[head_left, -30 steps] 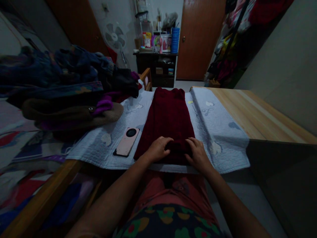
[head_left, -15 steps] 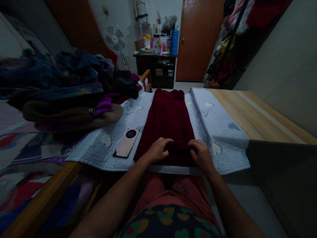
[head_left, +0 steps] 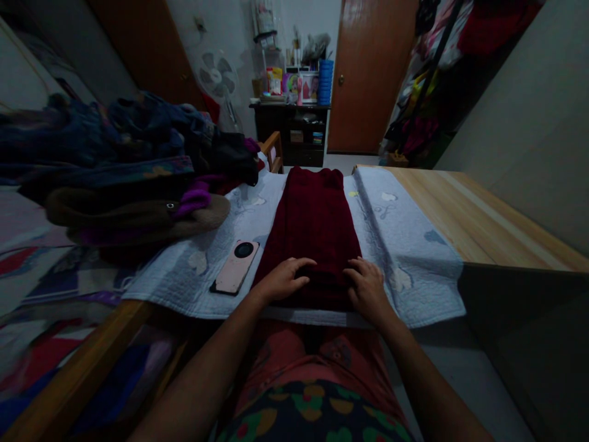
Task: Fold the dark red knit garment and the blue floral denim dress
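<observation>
A dark red garment lies lengthwise in front of me, in a long narrow shape with its near end by my lap. Near its lower left edge rests my left hand, thumb and fingers apart over the cloth. My right hand is on the lower right side, fingers spread and lightly bent on the fabric. Beneath the garment is a pale blue quilted cloth. A pink phone with a round dark camera ring lies face down to the left of the garment.
Piled clothes, with jeans and a brown fuzzy piece, stand at the left. A wooden board surface is at the right. Farther back are a fan, a dark cabinet and a wooden door.
My left hand has shifted slightly left and its thumb and fingers have parted more. My right hand has moved a little left, its fingers now more spread over the cloth.
</observation>
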Action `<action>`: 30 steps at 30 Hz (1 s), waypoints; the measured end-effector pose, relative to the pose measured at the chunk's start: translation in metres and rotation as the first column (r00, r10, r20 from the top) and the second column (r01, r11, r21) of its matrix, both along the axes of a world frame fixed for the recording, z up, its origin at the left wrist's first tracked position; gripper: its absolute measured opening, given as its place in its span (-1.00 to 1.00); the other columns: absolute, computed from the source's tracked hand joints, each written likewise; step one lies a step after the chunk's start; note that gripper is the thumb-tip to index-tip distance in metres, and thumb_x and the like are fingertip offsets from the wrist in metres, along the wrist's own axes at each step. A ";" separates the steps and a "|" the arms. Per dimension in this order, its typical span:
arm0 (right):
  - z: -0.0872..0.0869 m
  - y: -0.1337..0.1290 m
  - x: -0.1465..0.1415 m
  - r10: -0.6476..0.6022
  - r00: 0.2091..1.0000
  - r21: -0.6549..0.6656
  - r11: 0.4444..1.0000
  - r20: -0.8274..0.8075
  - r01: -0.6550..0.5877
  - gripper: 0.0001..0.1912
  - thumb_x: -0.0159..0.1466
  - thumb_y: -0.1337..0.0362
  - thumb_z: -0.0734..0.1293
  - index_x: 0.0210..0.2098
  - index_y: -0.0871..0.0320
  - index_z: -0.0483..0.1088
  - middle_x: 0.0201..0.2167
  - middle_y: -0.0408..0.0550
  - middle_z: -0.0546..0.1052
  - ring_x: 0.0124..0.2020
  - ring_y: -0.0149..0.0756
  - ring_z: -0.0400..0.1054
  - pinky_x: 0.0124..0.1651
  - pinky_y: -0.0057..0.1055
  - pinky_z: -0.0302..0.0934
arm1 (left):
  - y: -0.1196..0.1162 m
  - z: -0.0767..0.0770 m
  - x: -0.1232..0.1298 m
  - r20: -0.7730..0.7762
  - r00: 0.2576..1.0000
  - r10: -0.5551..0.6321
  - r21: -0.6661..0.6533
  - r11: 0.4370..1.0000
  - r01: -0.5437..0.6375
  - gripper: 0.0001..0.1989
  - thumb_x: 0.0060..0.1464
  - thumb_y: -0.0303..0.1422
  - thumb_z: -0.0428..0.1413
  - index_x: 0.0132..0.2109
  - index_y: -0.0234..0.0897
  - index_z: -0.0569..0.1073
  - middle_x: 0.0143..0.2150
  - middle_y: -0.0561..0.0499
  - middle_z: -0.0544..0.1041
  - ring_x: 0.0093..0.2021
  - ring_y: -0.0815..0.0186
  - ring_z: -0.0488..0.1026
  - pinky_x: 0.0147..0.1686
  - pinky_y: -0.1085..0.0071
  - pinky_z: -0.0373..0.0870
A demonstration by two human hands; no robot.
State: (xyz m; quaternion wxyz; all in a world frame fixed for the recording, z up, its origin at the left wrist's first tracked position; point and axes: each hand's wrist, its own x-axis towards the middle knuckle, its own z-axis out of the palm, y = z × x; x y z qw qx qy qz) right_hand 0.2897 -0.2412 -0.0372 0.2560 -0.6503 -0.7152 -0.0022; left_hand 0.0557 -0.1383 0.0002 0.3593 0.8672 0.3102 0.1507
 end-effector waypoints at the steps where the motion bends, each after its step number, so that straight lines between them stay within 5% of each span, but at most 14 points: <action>1: 0.002 0.000 -0.003 0.043 0.999 0.004 0.999 -0.008 -0.043 -0.52 0.09 0.49 0.22 0.00 0.20 0.43 0.13 0.14 0.38 0.25 0.04 0.09 0.28 0.13 -0.10 | -0.001 -0.001 0.000 -0.001 1.000 -0.004 0.019 1.000 0.004 -0.51 0.05 -0.47 0.09 0.16 -0.20 0.38 0.12 -0.03 0.48 0.10 0.22 0.38 0.14 0.29 0.26; 7: -0.001 0.003 -0.013 0.262 0.957 -0.047 0.962 -0.124 -0.270 -0.39 0.16 0.49 0.17 0.22 0.19 0.25 0.24 0.11 0.31 0.22 -0.16 0.20 0.24 -0.10 0.13 | -0.004 -0.008 0.006 -0.014 0.997 -0.081 0.177 0.981 0.083 -0.50 0.01 -0.58 0.03 0.11 -0.21 0.44 0.15 -0.05 0.46 0.14 0.23 0.34 0.18 0.23 0.23; 14: 0.000 0.003 -0.010 0.274 0.945 -0.101 0.950 -0.180 -0.295 -0.49 0.21 0.44 0.21 0.16 0.19 0.33 0.22 0.15 0.33 0.22 -0.13 0.22 0.25 -0.05 0.14 | -0.005 -0.013 -0.001 0.014 0.997 -0.074 0.204 0.976 0.070 -0.60 0.03 -0.54 0.08 0.04 -0.21 0.48 0.13 -0.05 0.48 0.15 0.22 0.35 0.19 0.21 0.25; 20: 0.001 0.000 -0.015 0.373 0.906 -0.001 0.924 -0.200 -0.381 -0.42 0.17 0.49 0.18 0.19 0.19 0.28 0.28 0.15 0.24 0.32 -0.15 0.06 0.30 -0.01 0.07 | -0.015 -0.006 -0.012 -0.015 0.998 -0.068 0.191 0.979 0.069 -0.56 0.04 -0.45 0.12 0.11 -0.24 0.42 0.16 -0.10 0.45 0.18 0.20 0.33 0.20 0.21 0.24; 30: 0.006 0.000 -0.023 0.312 0.935 -0.134 0.932 -0.168 -0.336 -0.43 0.21 0.36 0.26 0.23 0.20 0.23 0.23 0.18 0.31 0.29 -0.09 0.14 0.29 0.02 0.07 | -0.027 -0.012 -0.011 -0.163 0.986 -0.031 0.218 0.974 0.067 -0.21 -0.16 -0.39 0.31 0.25 -0.20 0.23 0.26 -0.12 0.32 0.25 0.08 0.23 0.22 0.13 0.17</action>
